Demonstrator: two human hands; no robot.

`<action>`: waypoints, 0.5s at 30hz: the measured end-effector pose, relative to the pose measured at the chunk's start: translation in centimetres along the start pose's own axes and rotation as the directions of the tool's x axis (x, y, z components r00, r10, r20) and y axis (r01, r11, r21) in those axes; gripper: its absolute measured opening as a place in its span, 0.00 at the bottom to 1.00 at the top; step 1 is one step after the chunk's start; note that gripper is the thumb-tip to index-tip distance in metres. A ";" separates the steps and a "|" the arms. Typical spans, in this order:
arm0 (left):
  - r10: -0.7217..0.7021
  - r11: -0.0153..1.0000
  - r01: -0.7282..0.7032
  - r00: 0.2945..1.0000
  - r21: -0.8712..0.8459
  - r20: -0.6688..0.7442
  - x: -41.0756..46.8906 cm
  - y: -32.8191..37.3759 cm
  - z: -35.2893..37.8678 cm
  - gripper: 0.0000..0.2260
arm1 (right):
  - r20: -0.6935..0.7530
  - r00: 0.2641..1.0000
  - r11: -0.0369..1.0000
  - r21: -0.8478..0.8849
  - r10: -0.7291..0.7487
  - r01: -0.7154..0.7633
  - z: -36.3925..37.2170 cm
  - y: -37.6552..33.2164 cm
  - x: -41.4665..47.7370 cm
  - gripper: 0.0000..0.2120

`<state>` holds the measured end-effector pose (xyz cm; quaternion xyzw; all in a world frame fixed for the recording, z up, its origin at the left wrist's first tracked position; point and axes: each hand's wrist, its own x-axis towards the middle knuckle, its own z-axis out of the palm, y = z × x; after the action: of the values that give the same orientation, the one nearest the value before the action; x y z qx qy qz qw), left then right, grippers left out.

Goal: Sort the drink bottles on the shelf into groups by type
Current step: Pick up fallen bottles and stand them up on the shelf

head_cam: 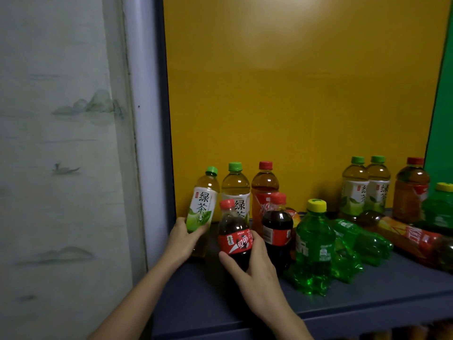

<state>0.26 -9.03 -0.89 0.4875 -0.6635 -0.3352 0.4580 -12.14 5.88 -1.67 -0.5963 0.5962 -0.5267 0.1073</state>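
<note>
Bottles on the shelf [220, 303] are mid-sort — left hand [182, 238] wraps a tilted green tea bottle [202, 207] at the far-left end, right hand [255, 268] clasps a cola bottle [234, 236] up front, probably pulling types apart.

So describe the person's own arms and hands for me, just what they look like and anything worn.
Both are bare. The left hand and right hand show no gloves, rings or bracelets, and no watch is visible on either wrist. Both forearms are uncovered right down to the bottom edge of the picture, so no sleeve shows. Fingernails look short and unpainted, though the dim light limits detail.
</note>
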 end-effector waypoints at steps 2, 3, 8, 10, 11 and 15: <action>0.038 0.995 -0.033 0.998 -0.094 0.057 -0.8 -0.1 0.0 0.23 | 0.014 1.000 0.996 0.094 0.002 -0.004 0.5 0.2 -0.2 0.35; 0.057 0.991 -0.047 0.996 -0.125 0.073 -1.2 -0.1 0.0 0.23 | 0.032 0.999 0.990 0.138 0.008 -0.012 0.7 0.3 -0.2 0.36; 0.084 0.964 -0.032 0.979 -0.262 0.187 -2.8 0.1 -0.6 0.21 | 0.085 0.996 0.977 0.213 0.008 -0.026 1.0 0.5 -0.3 0.38; 0.095 0.962 -0.031 0.969 -0.272 0.227 -2.9 -0.3 -0.8 0.26 | 0.088 0.996 0.978 0.208 0.006 -0.024 1.1 0.6 -0.2 0.39; 0.097 0.966 -0.032 0.965 -0.257 0.244 -2.9 -0.4 -0.8 0.29 | 0.093 0.996 0.978 0.206 0.005 -0.024 1.1 0.6 -0.2 0.39; 0.113 0.976 -0.061 0.964 -0.211 0.241 -3.0 -0.3 -0.5 0.24 | 0.089 0.996 0.981 0.191 0.007 -0.024 1.2 0.4 -0.2 0.39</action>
<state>1.17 -6.21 -1.81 0.3626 -0.6997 -0.4391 0.4316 -11.40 5.29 -2.56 -0.6012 0.5418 -0.5543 0.1944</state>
